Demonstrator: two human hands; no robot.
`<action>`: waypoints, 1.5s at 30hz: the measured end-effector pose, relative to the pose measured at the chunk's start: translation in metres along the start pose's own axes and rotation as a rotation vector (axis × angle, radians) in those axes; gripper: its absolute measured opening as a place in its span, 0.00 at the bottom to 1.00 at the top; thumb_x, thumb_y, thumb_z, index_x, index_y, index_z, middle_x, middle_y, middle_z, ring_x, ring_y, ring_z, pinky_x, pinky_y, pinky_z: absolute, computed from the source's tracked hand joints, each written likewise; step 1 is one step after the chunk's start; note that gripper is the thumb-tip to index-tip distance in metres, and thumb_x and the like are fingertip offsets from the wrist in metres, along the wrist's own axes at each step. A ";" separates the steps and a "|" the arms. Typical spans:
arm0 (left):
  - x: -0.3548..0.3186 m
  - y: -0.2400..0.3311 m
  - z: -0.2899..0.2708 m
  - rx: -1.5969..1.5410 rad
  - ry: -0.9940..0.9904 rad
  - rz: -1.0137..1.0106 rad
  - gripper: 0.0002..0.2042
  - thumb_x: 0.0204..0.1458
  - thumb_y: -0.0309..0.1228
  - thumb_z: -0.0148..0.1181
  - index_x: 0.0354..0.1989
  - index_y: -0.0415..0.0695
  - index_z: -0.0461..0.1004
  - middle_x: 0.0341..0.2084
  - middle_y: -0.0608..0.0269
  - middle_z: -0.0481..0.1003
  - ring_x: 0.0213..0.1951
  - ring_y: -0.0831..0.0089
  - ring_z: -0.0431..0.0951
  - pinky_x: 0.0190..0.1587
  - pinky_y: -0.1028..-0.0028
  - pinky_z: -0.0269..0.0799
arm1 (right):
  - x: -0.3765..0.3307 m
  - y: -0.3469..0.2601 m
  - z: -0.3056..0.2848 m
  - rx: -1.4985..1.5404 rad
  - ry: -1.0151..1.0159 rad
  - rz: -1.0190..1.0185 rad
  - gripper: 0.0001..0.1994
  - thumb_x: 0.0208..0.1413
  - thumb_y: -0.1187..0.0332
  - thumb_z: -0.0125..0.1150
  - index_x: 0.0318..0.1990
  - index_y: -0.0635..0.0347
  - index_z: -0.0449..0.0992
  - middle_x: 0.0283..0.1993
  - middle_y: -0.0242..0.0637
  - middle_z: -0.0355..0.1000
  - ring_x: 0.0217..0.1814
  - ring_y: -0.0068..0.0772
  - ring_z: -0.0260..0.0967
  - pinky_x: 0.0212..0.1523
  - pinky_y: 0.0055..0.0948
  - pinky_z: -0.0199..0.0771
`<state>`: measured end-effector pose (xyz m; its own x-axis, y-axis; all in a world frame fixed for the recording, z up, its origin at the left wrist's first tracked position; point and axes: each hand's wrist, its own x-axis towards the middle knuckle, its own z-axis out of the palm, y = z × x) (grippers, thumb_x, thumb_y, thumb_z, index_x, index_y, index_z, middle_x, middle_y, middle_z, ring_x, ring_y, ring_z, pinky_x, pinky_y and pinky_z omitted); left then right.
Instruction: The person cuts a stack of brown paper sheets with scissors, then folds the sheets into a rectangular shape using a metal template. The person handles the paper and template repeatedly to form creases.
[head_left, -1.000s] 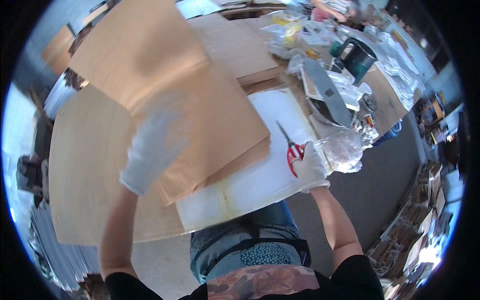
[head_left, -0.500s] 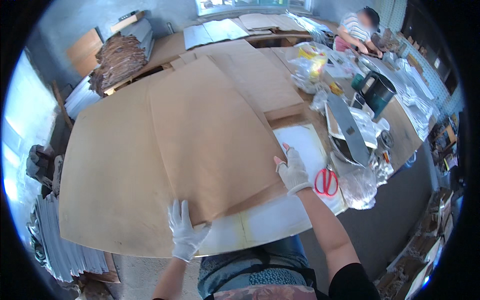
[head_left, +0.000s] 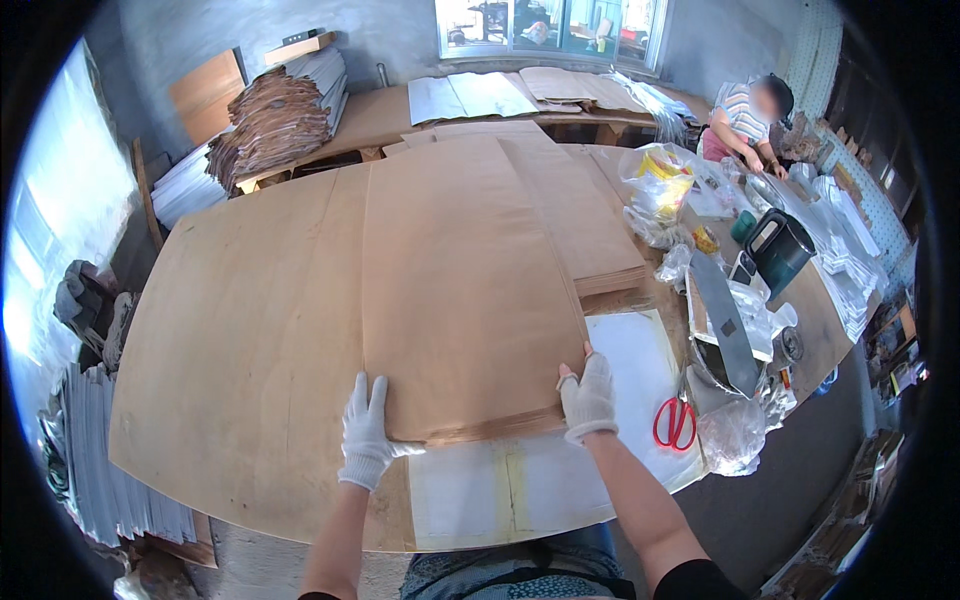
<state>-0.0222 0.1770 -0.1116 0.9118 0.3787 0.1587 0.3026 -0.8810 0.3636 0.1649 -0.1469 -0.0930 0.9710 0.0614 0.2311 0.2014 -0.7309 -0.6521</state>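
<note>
A stack of brown kraft paper sheets (head_left: 465, 300) lies in front of me, its near edges roughly lined up. My left hand (head_left: 369, 435), in a white glove, rests at the near left corner with fingers stretched and thumb out along the near edge. At the near right corner, my gloved right hand (head_left: 588, 398) touches the stack's side, its bare thumb and a bare fingertip against the paper; the fingers are extended. White sheets (head_left: 465, 495) show under the near edge. Red-handled scissors (head_left: 675, 424) lie to the right of my right hand, blades partly hidden.
Another brown paper stack (head_left: 590, 225) lies behind. Right of it are plastic bags (head_left: 660, 190), a dark kettle (head_left: 780, 250) and a long grey blade-like plate (head_left: 722, 320). A co-worker (head_left: 745, 125) works at the far right. The wooden tabletop (head_left: 230, 350) extends left.
The top brown sheets, skewed before, now lie squared with those below. My right hand has moved in against the stack's right side; my left stays by its near left corner. The view has shifted.
</note>
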 end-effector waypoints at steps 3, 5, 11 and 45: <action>0.008 0.001 -0.022 -0.081 -0.147 -0.038 0.71 0.19 0.58 0.87 0.78 0.51 0.53 0.77 0.38 0.48 0.76 0.38 0.51 0.75 0.48 0.54 | 0.037 -0.010 -0.020 0.226 -0.266 0.235 0.36 0.61 0.50 0.68 0.69 0.65 0.67 0.65 0.55 0.72 0.64 0.50 0.72 0.65 0.45 0.71; 0.010 -0.006 -0.039 -0.226 -0.245 -0.018 0.70 0.25 0.58 0.86 0.80 0.49 0.49 0.79 0.40 0.46 0.79 0.42 0.45 0.77 0.51 0.50 | 0.074 0.018 -0.023 0.328 -0.464 0.297 0.40 0.59 0.43 0.69 0.69 0.65 0.67 0.62 0.51 0.74 0.61 0.46 0.74 0.63 0.42 0.73; 0.018 -0.015 -0.057 -0.856 -0.249 -0.089 0.58 0.46 0.53 0.77 0.80 0.42 0.47 0.81 0.45 0.42 0.81 0.56 0.40 0.80 0.61 0.44 | 0.079 0.029 -0.012 0.325 -0.433 0.376 0.41 0.61 0.34 0.62 0.65 0.64 0.74 0.58 0.48 0.79 0.58 0.43 0.76 0.60 0.40 0.74; -0.171 0.050 -0.116 -0.774 -0.053 -0.331 0.20 0.67 0.16 0.45 0.65 0.31 0.71 0.65 0.48 0.73 0.68 0.61 0.71 0.70 0.63 0.66 | -0.161 -0.031 -0.214 -0.010 -0.369 0.104 0.16 0.61 0.72 0.67 0.57 0.54 0.82 0.47 0.43 0.81 0.46 0.45 0.81 0.51 0.40 0.80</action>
<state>-0.1953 0.1011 -0.0139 0.8272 0.5524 -0.1025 0.2981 -0.2770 0.9135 -0.0248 -0.2791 0.0444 0.9675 0.2263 -0.1124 0.1003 -0.7524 -0.6510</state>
